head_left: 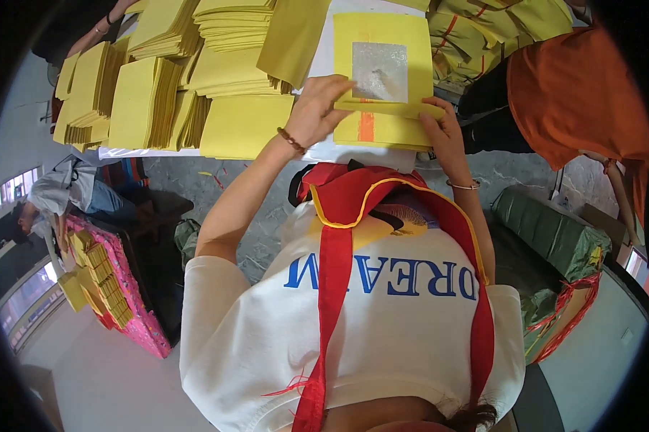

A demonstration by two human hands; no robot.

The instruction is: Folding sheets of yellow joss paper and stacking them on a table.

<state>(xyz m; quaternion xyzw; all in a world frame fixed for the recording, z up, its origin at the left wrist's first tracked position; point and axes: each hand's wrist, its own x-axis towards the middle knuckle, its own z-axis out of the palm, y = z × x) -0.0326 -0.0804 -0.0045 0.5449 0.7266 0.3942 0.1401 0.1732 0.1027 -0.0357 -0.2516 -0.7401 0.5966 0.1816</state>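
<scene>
A yellow paper sheet [346, 32] lies in front of me, with a shiny silvery-clear square [380, 70] on its middle. Across its near part runs a raised fold, and an orange-red strip shows on the paper below that fold. My left hand [317, 108] pinches the fold's left end between thumb and fingers. At the right end my right hand [445, 129] grips the paper, its thumb on top and its fingers along the edge. Part of the fingers of both hands is hidden by the paper.
Stacks of yellow paper [141, 93] fill the table's left side. Tied yellow bundles [483, 36] lie at the far right. A person in an orange top [576, 93] stands close on the right. Another person [65, 187] sits at a pink-covered table [134, 309] on the left. Green-wrapped packages [547, 230] stand right.
</scene>
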